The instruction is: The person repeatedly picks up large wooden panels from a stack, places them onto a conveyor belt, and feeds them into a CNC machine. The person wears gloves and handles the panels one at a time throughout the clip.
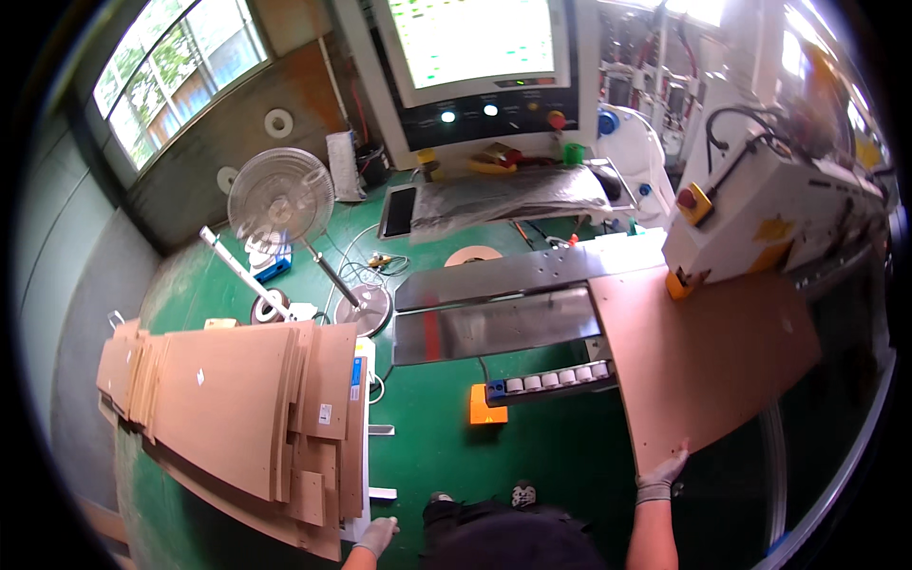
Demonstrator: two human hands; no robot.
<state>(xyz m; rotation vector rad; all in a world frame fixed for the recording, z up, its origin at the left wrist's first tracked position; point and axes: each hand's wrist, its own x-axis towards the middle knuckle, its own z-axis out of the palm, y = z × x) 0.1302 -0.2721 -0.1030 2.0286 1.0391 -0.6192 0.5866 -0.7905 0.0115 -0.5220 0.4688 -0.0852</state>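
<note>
A large brown board [708,356] lies flat on the machine bed at the right, its far end under the white machine head [760,223]. My right hand [663,467], in a pale glove, grips the near edge of this board, with fingers on the top face by the corner. Lower left, my left hand [378,537], also gloved, hangs beside a stack of brown boards [228,389]. Its fingers look loosely curled in, with nothing visible in them. A small gap shows between that hand and the stack.
Metal support plates [494,328] and a row of white rollers [556,380] adjoin the board. An orange foot pedal [487,406] sits on the green floor. A standing fan [280,204] is behind the stack. Ahead stands a control cabinet with a lit screen [475,43].
</note>
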